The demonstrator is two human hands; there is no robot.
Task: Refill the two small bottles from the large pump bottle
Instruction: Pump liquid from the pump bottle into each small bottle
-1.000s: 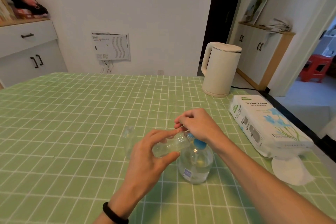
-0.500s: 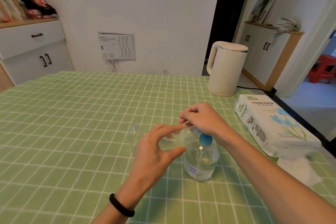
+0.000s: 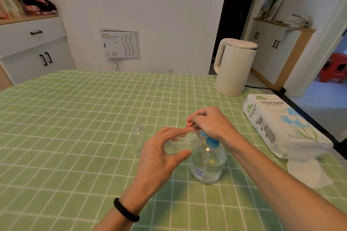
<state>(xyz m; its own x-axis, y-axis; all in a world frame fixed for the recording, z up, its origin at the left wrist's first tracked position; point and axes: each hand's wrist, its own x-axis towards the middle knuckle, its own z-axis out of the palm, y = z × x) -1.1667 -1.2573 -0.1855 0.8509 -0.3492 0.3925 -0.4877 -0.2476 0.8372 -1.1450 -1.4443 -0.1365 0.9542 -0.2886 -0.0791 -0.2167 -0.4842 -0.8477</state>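
The small bottle (image 3: 180,144) is gripped tilted in the left hand (image 3: 159,157), mouth at the nozzle of the large pump bottle (image 3: 208,167), right of the surface's middle, its pump clasped by curled fingers of the right hand (image 3: 208,124); slow, aligned strokes are advised.

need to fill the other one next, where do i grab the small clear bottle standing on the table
I'd grip the standing small bottle round its mid body, coming from its left side. It stands upright, narrow and round, so fingers wrap it easily; its right side is crowded by the left hand holding the other small bottle.
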